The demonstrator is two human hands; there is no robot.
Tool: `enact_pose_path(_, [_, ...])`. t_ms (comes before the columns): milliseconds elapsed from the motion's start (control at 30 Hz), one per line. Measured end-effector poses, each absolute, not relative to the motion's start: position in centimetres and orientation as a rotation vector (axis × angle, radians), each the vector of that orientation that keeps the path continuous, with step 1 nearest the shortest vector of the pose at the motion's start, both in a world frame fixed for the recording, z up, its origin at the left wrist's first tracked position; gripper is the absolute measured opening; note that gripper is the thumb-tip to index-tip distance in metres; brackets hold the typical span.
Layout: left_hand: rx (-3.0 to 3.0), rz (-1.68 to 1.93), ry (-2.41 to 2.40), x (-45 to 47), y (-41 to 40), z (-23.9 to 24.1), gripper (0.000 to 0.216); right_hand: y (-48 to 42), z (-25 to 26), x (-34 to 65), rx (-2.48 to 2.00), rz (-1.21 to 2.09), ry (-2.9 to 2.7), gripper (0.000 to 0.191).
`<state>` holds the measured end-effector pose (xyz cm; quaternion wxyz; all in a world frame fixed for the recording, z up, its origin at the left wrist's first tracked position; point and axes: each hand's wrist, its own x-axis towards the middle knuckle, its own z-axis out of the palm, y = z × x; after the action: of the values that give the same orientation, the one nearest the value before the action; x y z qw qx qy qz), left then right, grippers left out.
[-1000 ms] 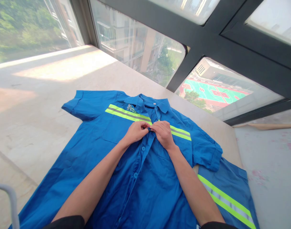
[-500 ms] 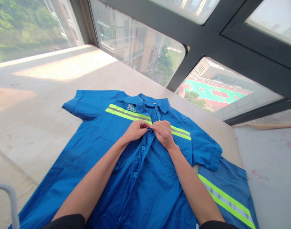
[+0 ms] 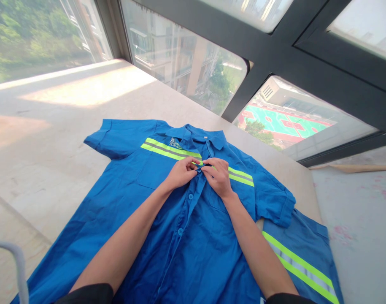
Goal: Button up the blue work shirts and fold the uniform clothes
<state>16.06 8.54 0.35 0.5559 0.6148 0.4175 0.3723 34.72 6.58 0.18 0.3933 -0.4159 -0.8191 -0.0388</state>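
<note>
A blue short-sleeved work shirt (image 3: 142, 198) with yellow-green reflective stripes lies flat, front up, on a pale stone ledge (image 3: 37, 160). My left hand (image 3: 181, 173) and my right hand (image 3: 218, 176) meet at the shirt's front placket at chest height, just below the collar (image 3: 203, 138). Both hands pinch the placket fabric between thumb and fingers, around a button I can barely see. Two fastened buttons (image 3: 190, 196) show below my hands.
A second blue garment with reflective stripes (image 3: 303, 257) lies under the shirt's right sleeve. Large windows with dark frames (image 3: 275, 55) rise behind the ledge. A grey curved bar (image 3: 20, 270) sits at the lower left. The ledge drops off at the right (image 3: 313, 198).
My hands have stayed on the same spot of the placket; the fingers have shifted slightly and the fabric between them is pulled a little tighter.
</note>
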Motion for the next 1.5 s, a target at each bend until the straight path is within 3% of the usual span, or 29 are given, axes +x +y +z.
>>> enact_pose_path(567, [1.799,0.843,1.312,16.7,7.4,1.2,0.016,6.5,0.0,34.8,-1.115,-0.046,-2.181,0.016])
enact_pose_path(800, [1.996,0.76,1.333,16.3,7.6,1.0,0.03,6.6,0.0,34.8,-1.082,-0.067,-2.183,0.013])
enact_pose_path(933, [2.018,0.788,1.166,15.7,8.2,0.3,0.036,6.7,-0.3,35.0,-1.11,-0.046,-2.181,0.022])
enact_pose_path(1200, [2.149,0.701,1.208,15.4,8.1,0.7,0.027,6.6,-0.3,35.1,-1.126,-0.034,-2.266,0.026])
enact_pose_path(1500, [2.304,0.632,1.246,15.1,8.1,0.1,0.028,6.5,-0.4,35.2,-1.143,-0.119,-2.226,0.015])
